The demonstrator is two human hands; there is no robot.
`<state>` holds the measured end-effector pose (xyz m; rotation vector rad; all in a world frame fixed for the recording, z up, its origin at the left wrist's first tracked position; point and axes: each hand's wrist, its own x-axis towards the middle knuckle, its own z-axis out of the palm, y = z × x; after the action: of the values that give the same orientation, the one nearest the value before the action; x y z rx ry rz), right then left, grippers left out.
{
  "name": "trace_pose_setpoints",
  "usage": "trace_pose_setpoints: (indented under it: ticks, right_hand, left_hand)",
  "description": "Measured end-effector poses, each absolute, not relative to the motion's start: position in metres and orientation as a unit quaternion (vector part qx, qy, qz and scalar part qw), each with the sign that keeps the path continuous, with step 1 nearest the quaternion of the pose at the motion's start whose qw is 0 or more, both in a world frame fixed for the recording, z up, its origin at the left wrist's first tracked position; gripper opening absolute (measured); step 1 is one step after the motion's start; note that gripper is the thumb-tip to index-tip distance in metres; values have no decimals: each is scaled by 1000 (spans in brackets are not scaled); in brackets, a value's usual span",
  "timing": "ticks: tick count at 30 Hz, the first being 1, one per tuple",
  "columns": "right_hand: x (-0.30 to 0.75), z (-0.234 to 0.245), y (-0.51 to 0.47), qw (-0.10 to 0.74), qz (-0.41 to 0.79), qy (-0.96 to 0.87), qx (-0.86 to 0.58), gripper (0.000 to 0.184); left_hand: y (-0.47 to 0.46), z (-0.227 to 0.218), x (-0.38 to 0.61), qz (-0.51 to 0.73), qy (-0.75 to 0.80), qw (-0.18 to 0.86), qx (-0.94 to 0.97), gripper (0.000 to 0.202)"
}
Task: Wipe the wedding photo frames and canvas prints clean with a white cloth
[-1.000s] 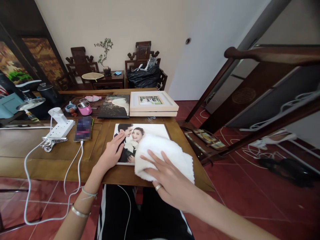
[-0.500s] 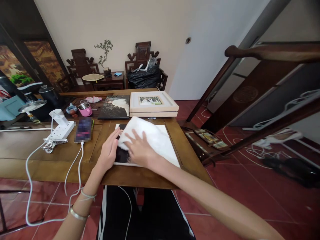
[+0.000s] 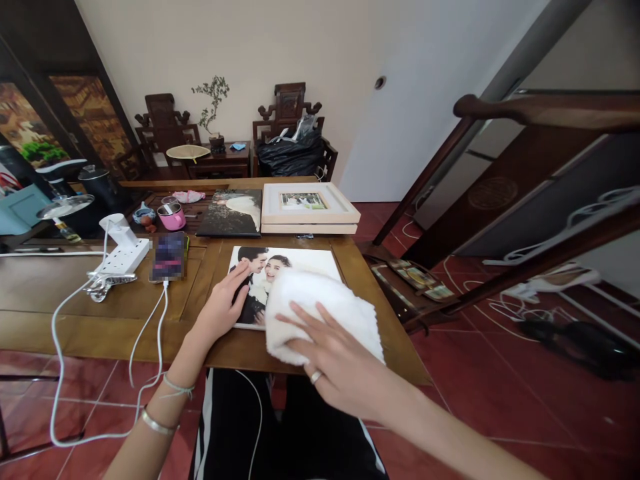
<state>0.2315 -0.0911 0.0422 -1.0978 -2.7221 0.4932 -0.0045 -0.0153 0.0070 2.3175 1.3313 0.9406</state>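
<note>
A white fluffy cloth (image 3: 310, 290) lies over the right and lower part of a photo panel (image 3: 250, 253) showing a couple. My right hand (image 3: 327, 353) is on the cloth, with its fingers spread over the top and the cloth bunched against the palm. The cloth's right end hangs past the panel toward the table edge. Flat on the panel's left side rests my left hand (image 3: 225, 297), its fingers stretched out and holding the panel's edge down. Part of the picture is hidden under the cloth and fingers.
Behind the panel lie a dark photo panel (image 3: 233, 213) and stacked pale frames (image 3: 310, 221). Leftward are a phone (image 3: 169, 257) on a charging cable, a white power strip (image 3: 125, 257), a metal clip (image 3: 103, 285) and a pink cup (image 3: 171, 217). A wooden chair (image 3: 490, 193) stands at right.
My right hand has drawn the cloth to the right and toward me, uncovering the couple's faces on the panel. My left hand stays at the panel's left edge.
</note>
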Motion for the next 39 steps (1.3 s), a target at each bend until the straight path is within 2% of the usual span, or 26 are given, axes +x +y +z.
trace_pose_setpoints:
  ticks: [6,12,18,24,31,35,39]
  right_hand:
    - [234,41,-24,123,166,-871,-445,43]
    - [168,65,45,115,174,-877,-432,40]
    - [128,64,63,123,159,-882,-426,40]
    - [179,55,57,130,151,-873,-445,36]
    - [266,45,48,143,126,-849,-492,40]
    - [282,41,46,141,124,-848,-496,41]
    - [283,35,22,132,116,-865,-470,45]
  left_hand:
    - [-13,3,-5,290,475,152,817,42]
    - [-11,3,-5,292,468,143,822,40]
    - [-11,5,-4,304,460,145,822,37]
    - [-12,2,-4,307,470,155,813,40]
    - [-9,6,-5,316,481,161,802,37]
    - [-8,7,-5,323,477,150,803,34]
    - [-10,7,-4,305,483,142,808,40]
